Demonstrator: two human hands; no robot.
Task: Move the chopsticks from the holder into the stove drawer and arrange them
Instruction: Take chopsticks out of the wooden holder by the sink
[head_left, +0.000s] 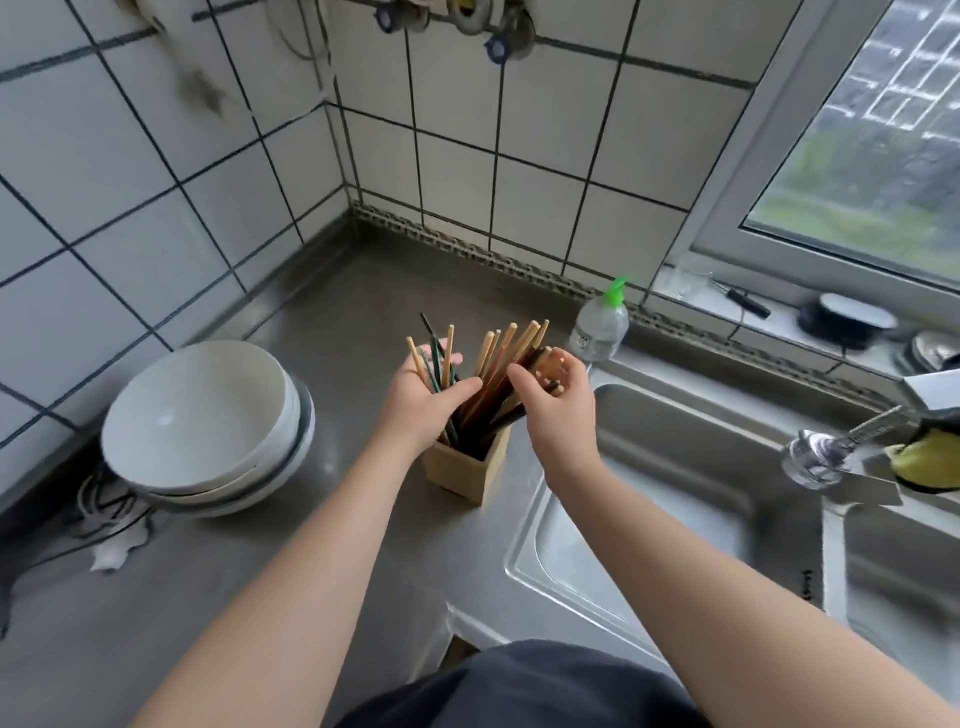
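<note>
From the head camera, both bare hands meet over a square light-wood chopstick holder (466, 470) standing on the grey steel counter (322, 332), just left of the steel sink (670, 467). The mixed bundle of pale bamboo and dark lacquered chopsticks (501, 364) is still in the holder, its tips fanning up and away.

The left hand (423, 395) is half closed around the left part of the bundle: the thumb presses across the near side of several dark and pale sticks, and the fingers curl behind them. The right hand (558, 397) is cupped around the right part of the bundle, thumb on the near side and fingers bent over the far sticks, gripping loosely, not fully closed.

To the left sits a stack of white ceramic bowls (208, 426). Far right of the holder stands a clear plastic bottle with a green cap (600, 325), at the sink's far rim.
</note>
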